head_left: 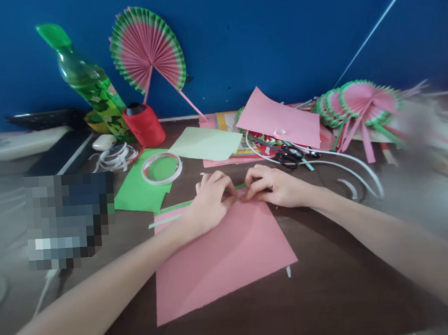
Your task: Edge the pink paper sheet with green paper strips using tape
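A sheet of pink paper (221, 253) lies on the brown table, with a green strip (173, 207) along its far edge. My left hand (216, 198) rests over that edge, thumb and fingers pinched together. A narrow pale strip (162, 222) sticks out from beneath it on the left. Close by on the right, my right hand (266, 185) is pinched too, its fingertips almost meeting the left ones at the edge. What lies between the fingertips is too small and covered to make out.
Behind the hands are a tape roll (161, 169) on green paper (138, 193), a pale green sheet (207, 142), black scissors (289, 157) and a white cable (360, 166). A red thread spool (145, 127), green bottle (90, 82) and folded paper fans (146, 48) stand near the blue wall.
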Demonstrator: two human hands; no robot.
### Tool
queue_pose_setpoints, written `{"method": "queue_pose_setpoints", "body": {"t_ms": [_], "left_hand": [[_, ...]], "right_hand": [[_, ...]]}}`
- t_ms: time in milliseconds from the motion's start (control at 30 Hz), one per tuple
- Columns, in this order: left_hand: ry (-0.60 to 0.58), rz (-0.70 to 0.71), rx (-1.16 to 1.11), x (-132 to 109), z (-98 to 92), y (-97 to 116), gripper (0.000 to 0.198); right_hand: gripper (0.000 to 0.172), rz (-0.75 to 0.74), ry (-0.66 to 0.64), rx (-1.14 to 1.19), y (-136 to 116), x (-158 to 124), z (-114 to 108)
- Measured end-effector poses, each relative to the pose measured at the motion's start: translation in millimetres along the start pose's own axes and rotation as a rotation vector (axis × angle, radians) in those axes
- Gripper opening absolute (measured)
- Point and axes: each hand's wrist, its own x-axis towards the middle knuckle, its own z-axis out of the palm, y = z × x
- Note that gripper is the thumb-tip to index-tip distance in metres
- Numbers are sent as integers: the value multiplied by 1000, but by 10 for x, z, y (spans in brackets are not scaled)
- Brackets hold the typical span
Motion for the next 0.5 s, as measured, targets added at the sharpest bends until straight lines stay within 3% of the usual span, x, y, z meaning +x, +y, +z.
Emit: {"method": "queue_pose_setpoints", "body": {"t_ms": [167,333,500], "left_hand": [[24,73,103,-41,39,-16,10],[24,170,253,-68,46,-4,20],[75,141,299,-51,-243,-32,18]], "right_hand": [[24,-58,13,-59,-56,-13,-10],[27,-94,85,-65,-53,-13,26],[30,-77,137,17,-28,-24,33]]}}
